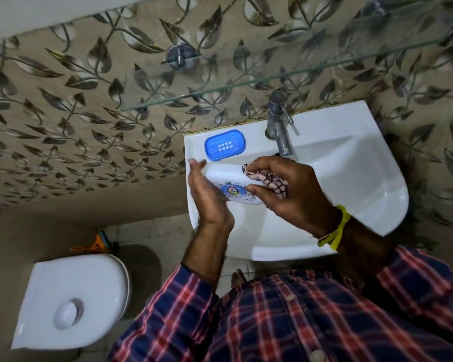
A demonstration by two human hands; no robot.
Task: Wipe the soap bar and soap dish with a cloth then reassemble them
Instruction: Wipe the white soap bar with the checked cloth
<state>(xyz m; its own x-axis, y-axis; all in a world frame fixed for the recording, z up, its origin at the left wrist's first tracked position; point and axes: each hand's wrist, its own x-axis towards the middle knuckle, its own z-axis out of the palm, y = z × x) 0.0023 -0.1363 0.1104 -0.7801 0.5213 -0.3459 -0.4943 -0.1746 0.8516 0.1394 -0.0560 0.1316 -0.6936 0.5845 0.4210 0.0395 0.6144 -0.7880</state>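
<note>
Over the white washbasin (364,184): left hand (207,197), fingers straight, cradles a white soap-dish part with a blue printed label (233,188). Right hand (290,189) grips a checked cloth (270,178) bunched against that part. Blue slotted soap tray (225,145) rests on the basin's rear ledge, beside the steel tap (279,126).

My single head-worn wide-angle camera looks steeply down, close over the washbasin (351,178), facing the leaf-patterned wall tiles (63,121).
</note>
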